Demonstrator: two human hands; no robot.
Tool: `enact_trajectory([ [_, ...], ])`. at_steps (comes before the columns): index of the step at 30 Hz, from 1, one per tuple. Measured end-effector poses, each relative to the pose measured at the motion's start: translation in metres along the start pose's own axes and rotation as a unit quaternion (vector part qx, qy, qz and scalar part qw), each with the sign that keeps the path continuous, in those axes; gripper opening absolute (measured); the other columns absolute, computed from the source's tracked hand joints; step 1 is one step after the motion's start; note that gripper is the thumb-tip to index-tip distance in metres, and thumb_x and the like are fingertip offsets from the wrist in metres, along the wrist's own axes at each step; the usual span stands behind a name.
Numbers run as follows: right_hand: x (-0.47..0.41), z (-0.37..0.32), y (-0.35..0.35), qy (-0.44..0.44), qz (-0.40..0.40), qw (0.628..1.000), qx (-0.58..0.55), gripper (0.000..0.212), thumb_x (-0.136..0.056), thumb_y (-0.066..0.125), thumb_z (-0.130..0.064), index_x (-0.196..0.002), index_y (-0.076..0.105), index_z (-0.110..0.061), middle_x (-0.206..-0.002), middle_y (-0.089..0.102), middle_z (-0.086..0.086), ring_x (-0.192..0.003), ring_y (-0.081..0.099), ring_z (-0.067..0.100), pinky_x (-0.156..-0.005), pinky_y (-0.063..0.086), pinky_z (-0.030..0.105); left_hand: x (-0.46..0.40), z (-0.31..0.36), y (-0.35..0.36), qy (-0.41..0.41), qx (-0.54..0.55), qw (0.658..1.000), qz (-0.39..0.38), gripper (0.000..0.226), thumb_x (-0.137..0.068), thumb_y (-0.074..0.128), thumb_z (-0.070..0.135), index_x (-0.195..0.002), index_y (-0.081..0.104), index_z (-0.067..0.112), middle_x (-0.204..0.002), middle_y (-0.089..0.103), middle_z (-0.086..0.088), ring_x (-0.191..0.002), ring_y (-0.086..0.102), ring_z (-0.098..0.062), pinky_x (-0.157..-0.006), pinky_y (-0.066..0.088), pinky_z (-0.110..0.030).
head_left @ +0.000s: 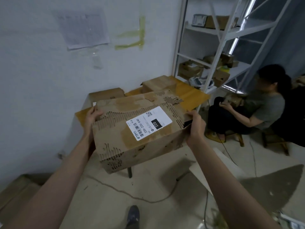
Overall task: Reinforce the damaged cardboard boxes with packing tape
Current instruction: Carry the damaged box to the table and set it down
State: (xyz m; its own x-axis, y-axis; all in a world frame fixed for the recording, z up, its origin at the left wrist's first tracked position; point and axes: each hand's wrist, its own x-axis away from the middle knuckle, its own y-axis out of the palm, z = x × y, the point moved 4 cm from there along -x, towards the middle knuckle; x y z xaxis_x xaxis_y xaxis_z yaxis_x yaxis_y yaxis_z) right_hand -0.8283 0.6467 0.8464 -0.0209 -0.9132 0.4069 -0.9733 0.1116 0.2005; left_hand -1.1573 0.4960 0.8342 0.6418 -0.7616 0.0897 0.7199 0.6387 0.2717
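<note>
From the head camera, a worn cardboard box (137,129) is held up in the air, in front of the yellow table (193,96), and it seems not to rest on it. The left hand (92,117) clamps the far left edge, fingers curled over the top, and the right hand (196,124) clamps the right end near a dark tear — one hand at each end, probably because the box is wide and weak. The white label (149,123) faces up. Much outer paper is peeled, so the ribs show. Two more boxes (158,85) wait on the far side of the table. I see no tape roll here.
</note>
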Motion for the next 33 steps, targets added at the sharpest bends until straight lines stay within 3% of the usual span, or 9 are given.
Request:
enact_trajectory([
  [2,-0.026,-0.002,0.012,-0.002,0.027,1.000,-0.009,0.018,-0.087,0.065,-0.032,-0.093,0.069,-0.015,-0.089,0.061,0.004,-0.081,0.054,0.019,-0.065,0.036,0.033,-0.047,-0.011,0.013,-0.016,0.003,1.000,0.005,0.017,-0.095,0.059,0.011,-0.111,0.063,0.012,-0.089,0.076,0.004,-0.081,0.068,-0.016,-0.064,0.057,-0.023],
  [4,-0.052,-0.006,0.024,-0.010,0.057,0.998,-0.020,0.021,-0.087,0.064,-0.031,-0.095,0.069,-0.013,-0.089,0.062,0.006,-0.081,0.056,0.020,-0.066,0.037,0.033,-0.089,-0.021,0.029,-0.021,0.011,1.000,0.005,0.017,-0.100,0.050,0.002,-0.098,0.057,0.017,-0.073,0.072,0.011,-0.065,0.066,-0.007,-0.054,0.053,-0.019],
  [10,-0.121,-0.013,0.031,-0.005,0.114,0.993,-0.015,0.023,-0.095,0.057,-0.028,-0.107,0.072,-0.014,-0.089,0.058,0.001,-0.077,0.051,0.014,-0.064,0.037,0.030,-0.185,-0.060,0.075,-0.091,0.007,0.996,-0.011,0.061,-0.098,0.059,0.010,-0.154,0.037,0.015,-0.138,0.058,-0.011,-0.098,0.067,-0.018,-0.062,0.057,-0.025],
  [15,-0.181,-0.002,0.017,0.038,0.130,0.989,0.056,0.018,-0.091,0.064,-0.031,-0.083,0.057,-0.016,-0.089,0.062,0.011,-0.083,0.057,0.024,-0.077,0.040,0.038,-0.231,-0.096,0.115,-0.104,-0.036,0.994,-0.028,0.063,-0.095,0.064,0.013,-0.153,0.040,0.017,-0.142,0.056,-0.012,-0.119,0.062,-0.031,-0.079,0.055,-0.034],
  [18,-0.229,0.013,0.007,0.038,0.113,0.989,0.090,0.021,-0.089,0.066,-0.033,-0.093,0.069,-0.012,-0.102,0.073,0.020,-0.095,0.068,0.036,-0.076,0.047,0.040,-0.249,-0.117,0.133,-0.120,-0.053,0.991,-0.024,0.069,-0.089,0.070,0.019,-0.152,0.041,0.018,-0.143,0.055,-0.010,-0.121,0.060,-0.031,-0.095,0.054,-0.047],
  [21,-0.275,0.026,0.006,0.067,0.097,0.983,0.144,0.022,-0.094,0.065,-0.032,-0.101,0.069,-0.011,-0.097,0.070,0.012,-0.083,0.062,0.025,-0.067,0.045,0.032,-0.273,-0.144,0.141,-0.131,-0.072,0.989,-0.007,0.078,-0.076,0.076,0.030,-0.148,0.047,0.024,-0.142,0.057,-0.007,-0.122,0.060,-0.032,-0.103,0.049,-0.058],
  [24,-0.320,0.040,0.013,0.100,0.066,0.975,0.189,0.009,-0.096,0.067,-0.030,-0.099,0.070,-0.022,-0.109,0.067,0.010,-0.086,0.057,0.020,-0.064,0.042,0.031,-0.290,-0.165,0.145,-0.140,-0.091,0.986,0.028,0.067,-0.085,0.073,0.021,-0.147,0.049,0.026,-0.143,0.056,-0.003,-0.126,0.057,-0.029,-0.105,0.048,-0.057],
  [27,-0.360,0.050,0.023,0.116,0.003,0.970,0.214,0.027,-0.095,0.071,-0.035,-0.120,0.069,-0.026,-0.114,0.069,0.004,-0.094,0.061,0.022,-0.068,0.046,0.032,-0.299,-0.182,0.145,-0.149,-0.107,0.981,0.068,0.063,-0.084,0.072,0.022,-0.143,0.052,0.029,-0.143,0.056,-0.001,-0.126,0.057,-0.027,-0.105,0.048,-0.057],
  [33,-0.426,0.050,0.047,0.132,-0.057,0.961,0.238,0.031,-0.094,0.072,-0.027,-0.124,0.067,-0.027,-0.106,0.069,-0.003,-0.092,0.063,0.018,-0.077,0.051,0.038,-0.313,-0.203,0.152,-0.164,-0.087,0.970,0.155,0.057,-0.086,0.068,0.024,-0.141,0.053,0.027,-0.142,0.056,-0.002,-0.126,0.056,-0.025,-0.106,0.048,-0.052],
])
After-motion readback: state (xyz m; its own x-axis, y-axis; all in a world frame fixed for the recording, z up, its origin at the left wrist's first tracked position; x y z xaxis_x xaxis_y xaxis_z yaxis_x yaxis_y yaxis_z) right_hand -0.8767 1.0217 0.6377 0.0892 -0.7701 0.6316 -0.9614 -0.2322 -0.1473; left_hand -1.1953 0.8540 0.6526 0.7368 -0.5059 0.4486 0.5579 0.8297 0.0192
